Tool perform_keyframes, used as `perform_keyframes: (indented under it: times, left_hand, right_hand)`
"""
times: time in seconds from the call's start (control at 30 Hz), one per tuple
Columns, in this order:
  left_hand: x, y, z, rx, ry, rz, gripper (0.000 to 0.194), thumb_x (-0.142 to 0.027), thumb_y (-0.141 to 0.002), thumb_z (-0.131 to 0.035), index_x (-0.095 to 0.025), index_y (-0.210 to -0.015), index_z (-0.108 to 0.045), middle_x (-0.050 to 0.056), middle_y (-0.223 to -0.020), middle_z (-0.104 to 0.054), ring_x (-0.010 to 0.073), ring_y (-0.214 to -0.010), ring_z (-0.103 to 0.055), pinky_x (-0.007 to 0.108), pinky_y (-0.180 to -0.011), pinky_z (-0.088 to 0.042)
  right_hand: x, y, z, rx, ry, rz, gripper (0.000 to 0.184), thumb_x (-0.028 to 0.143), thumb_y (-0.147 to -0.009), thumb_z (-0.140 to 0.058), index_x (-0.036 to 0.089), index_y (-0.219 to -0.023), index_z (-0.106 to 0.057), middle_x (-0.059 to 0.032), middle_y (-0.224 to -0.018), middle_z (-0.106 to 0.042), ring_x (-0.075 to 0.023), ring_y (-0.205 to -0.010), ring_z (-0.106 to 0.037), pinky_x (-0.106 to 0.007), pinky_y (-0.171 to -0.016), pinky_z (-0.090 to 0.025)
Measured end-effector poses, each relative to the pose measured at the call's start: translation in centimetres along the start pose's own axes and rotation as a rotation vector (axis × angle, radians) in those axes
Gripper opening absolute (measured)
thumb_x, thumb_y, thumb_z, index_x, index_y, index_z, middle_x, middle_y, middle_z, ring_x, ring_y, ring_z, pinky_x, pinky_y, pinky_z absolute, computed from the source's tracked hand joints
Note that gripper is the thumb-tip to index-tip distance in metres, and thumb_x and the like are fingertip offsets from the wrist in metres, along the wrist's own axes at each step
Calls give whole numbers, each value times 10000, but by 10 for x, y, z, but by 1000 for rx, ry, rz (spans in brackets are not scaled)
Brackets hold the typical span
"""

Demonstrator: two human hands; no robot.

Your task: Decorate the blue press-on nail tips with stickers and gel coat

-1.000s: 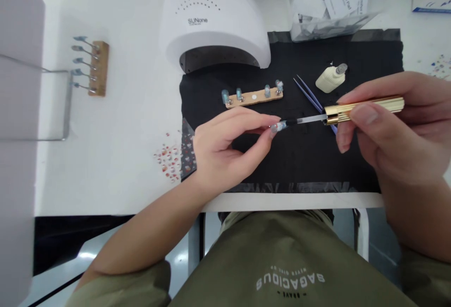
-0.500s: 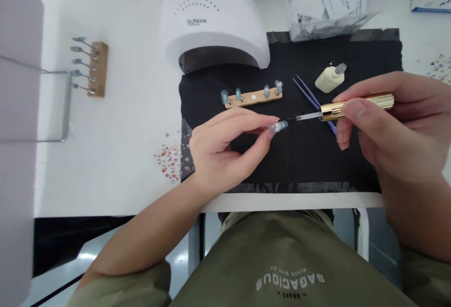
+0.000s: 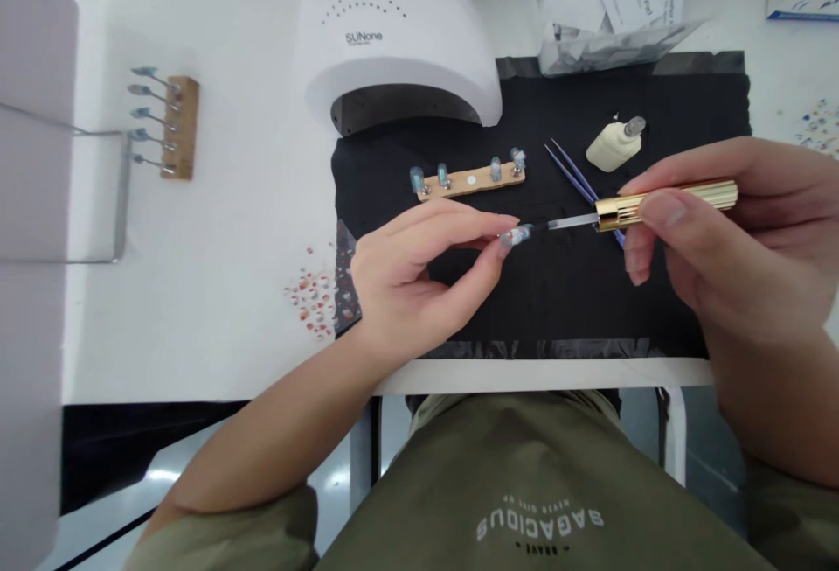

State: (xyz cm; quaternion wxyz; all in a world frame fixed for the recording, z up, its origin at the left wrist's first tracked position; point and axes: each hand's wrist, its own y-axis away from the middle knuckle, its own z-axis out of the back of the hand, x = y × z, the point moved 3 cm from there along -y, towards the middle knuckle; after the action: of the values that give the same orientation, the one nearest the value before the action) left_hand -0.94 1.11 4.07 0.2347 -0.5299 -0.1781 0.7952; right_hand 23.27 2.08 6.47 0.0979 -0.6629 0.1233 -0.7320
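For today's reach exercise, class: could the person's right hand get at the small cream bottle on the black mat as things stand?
Probably yes. The cream bottle lies in the open just beyond the right hand, with nothing between them. But that hand's fingers are closed on the gold-handled brush, so it would likely have to put the brush down first.
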Motion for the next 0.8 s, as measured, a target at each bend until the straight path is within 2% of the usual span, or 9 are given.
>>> perform_keyframes:
  times: [0.1, 0.23, 0.37, 0.5, 0.67, 0.8]
  left_hand:
    - [1, 0, 0, -11, 20, -14, 231, -124, -994, -855, -328, -1085, -910, -4, -1016, -907, 177, -804, -835, 321, -744, -732]
    - [1, -1, -1, -15, 40, -9, 246, -107, -985, -850, -323, -1082, -915, 3, -1009, -908, 175, -796, -830, 313, -740, -722]
    - [-1, -1, -1, -11, 55, 13, 247, -108, -975, -862, -328, -1073, -917, -1, -997, -906, 179, -799, -831, 319, -732, -721]
    - [1, 1, -2, -17, 115, 98, 239, -112, -975, -870, -324, -1076, -912, -8, -1035, -912, 177, -835, -851, 303, -750, -741]
    - [9, 5, -4, -47, 280, 244, 186, -128, -956, -917, -285, -1055, -912, -9, -1026, -916, 164, -873, -891, 242, -827, -764]
    - [11, 5, -5, -29, 302, 312, 88, -243, -970, -946, -280, -1043, -914, 12, -1016, -916, 190, -868, -897, 287, -837, -785]
  right_hand:
    - [-5, -2, 1, -37, 3, 46, 112, 217, -900, -929, 291, -981, -952, 20, -705, -788, -123, -453, -625, -301, -333, -492]
    - [-4, -3, 1, -32, -14, 120, 81, 270, -915, -937, 297, -991, -950, 37, -607, -726, -136, -430, -604, -313, -311, -456]
    - [-4, -2, 0, -1, -8, 72, 95, 269, -922, -939, 293, -1013, -948, 30, -647, -751, -137, -440, -621, -320, -323, -476]
    - [-6, -3, 2, -56, 17, 89, 112, 238, -906, -938, 308, -993, -948, 35, -670, -763, -133, -453, -624, -322, -331, -465]
    - [-4, -2, -1, -63, -4, 128, 121, 272, -921, -912, 335, -1019, -948, 43, -642, -747, -157, -474, -645, -345, -349, -474]
    - [-1, 4, -6, -7, -7, 102, 185, 249, -897, -948, 339, -1058, -948, 51, -700, -798, -162, -489, -698, -344, -353, -509]
